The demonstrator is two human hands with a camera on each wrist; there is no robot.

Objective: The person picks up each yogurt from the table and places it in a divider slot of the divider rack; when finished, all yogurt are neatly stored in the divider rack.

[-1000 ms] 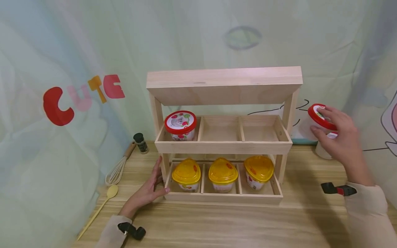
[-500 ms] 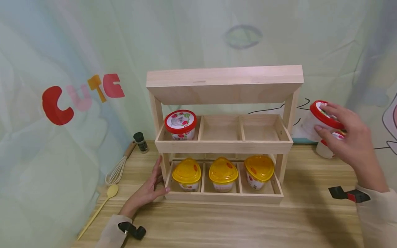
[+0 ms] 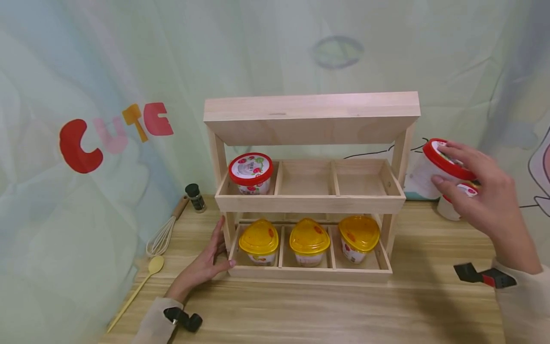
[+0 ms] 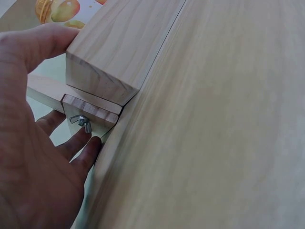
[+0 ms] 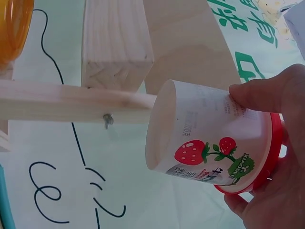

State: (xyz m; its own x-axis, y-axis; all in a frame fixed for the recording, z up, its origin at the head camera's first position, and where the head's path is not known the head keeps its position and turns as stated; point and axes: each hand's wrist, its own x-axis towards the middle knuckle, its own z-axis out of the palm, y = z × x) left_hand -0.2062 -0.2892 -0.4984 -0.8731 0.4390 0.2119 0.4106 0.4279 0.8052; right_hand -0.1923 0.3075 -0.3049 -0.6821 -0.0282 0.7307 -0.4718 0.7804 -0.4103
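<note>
In the head view my right hand (image 3: 485, 191) grips a white paper tub with a red lid (image 3: 444, 165), raised to the right of a two-tier wooden rack (image 3: 309, 205). Strawberries are printed on this tub (image 5: 209, 129) in the right wrist view, where it lies tilted with fingers and thumb around its lid end. My left hand (image 3: 204, 263) holds the rack's lower left corner. The left wrist view has its thumb (image 4: 47, 43) against the lower tray's corner, its other fingers by a post with a wing nut (image 4: 82, 121).
Another red-lidded tub (image 3: 250, 174) sits in the upper tray's left compartment. Three yellow-lidded cups (image 3: 309, 239) stand in the lower tray. Behind my right hand is another tub (image 3: 449, 209). A whisk (image 3: 165, 229), a spice jar (image 3: 195, 197) and a yellow spoon (image 3: 139, 289) lie left.
My right hand, gripping the tub, shifts right and slightly up, then a little back left toward the rack. The left hand and the rack stay in place.
</note>
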